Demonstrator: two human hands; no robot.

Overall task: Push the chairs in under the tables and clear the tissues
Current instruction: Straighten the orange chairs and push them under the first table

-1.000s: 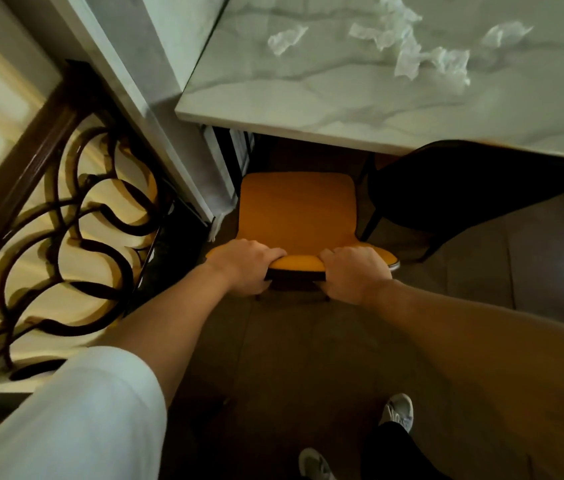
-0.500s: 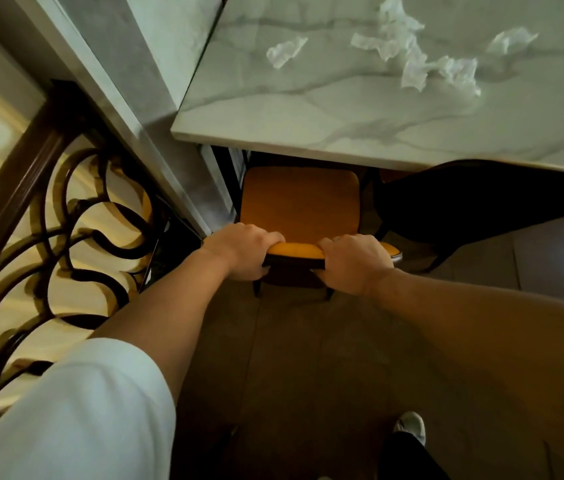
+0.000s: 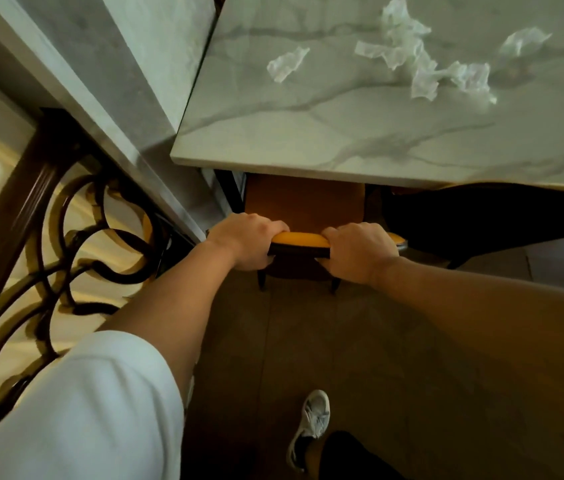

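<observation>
Hands grip an orange chair point(image 3: 303, 206) by its top edge: left hand point(image 3: 244, 241) and right hand point(image 3: 360, 251) both have fingers point(image 3: 273, 226) curled over it. Most of the chair's seat lies under the marble tabletop point(image 3: 360, 133). Crumpled tissues point(image 3: 419, 62) lie on the tabletop's far side, beyond the chair.

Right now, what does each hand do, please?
Left hand: fingers curled, gripping the top edge of the orange chair back.
Right hand: gripping the same edge.
</observation>
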